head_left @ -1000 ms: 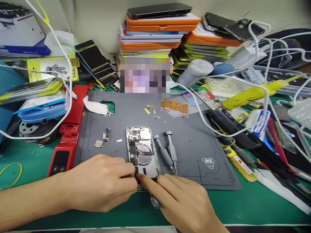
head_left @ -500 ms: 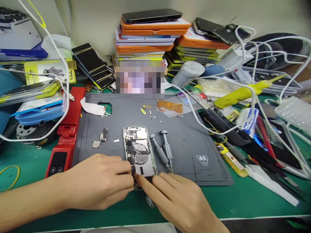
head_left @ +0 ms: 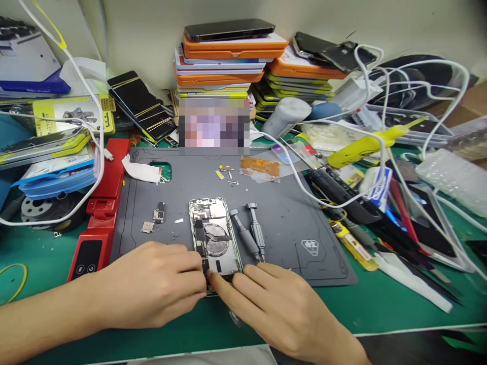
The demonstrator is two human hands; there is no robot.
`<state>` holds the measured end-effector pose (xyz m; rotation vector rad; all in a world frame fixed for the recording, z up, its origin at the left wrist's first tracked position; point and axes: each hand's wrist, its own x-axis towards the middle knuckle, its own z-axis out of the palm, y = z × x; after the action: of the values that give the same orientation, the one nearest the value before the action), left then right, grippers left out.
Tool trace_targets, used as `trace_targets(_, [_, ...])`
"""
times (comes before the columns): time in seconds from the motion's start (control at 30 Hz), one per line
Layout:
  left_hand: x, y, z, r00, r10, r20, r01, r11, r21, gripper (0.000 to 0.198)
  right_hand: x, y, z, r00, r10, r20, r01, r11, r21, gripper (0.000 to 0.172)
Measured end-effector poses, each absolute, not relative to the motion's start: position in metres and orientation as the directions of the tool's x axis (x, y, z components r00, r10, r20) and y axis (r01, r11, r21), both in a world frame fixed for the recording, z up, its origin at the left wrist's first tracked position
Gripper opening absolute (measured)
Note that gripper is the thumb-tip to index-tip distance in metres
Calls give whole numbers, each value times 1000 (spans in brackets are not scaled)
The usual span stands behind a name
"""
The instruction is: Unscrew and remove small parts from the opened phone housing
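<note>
Pale metal rims the opened smartphone, which lies on the grey repair mat just ahead of and between the two hands, its lower end partly covered by them. Over the last second hardly anything has shifted between hands and phone: the whole scene has slid a little across the view, apparently from the head turning, while both hands have stayed at the same lower-left corner of the casing. I take that to mean the work is a steady, fine job at one spot.

The right hand lies knuckles up, its index finger stretched so that the tip rests on the dark parts inside the phone, beside the left fingers; its other fingers are curled under. A grey tool end shows beneath the index finger, but whether the curled fingers grip it I cannot tell.

The left hand comes in with bent fingers gathered at the phone's lower-left edge; their tips are hidden, so I cannot tell whether they pinch anything.

Ahead of the right hand, beside the phone, lie two grey screwdrivers. Ahead of the left hand sit a dark-and-silver component and a small metal plate.
</note>
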<state>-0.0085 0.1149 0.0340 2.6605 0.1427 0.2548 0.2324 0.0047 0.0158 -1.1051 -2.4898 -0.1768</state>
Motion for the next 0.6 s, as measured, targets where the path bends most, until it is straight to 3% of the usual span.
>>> trace_targets(0.4, [-10,115,34,977,154,151,63,-874,481,23,241,10,19,-652,639,408,686,726,-40,29])
trace_targets(0.6, [-11,116,34,975,173,141,79,-859,506,22,251,25,32,-787,536,304,574,818,44,28])
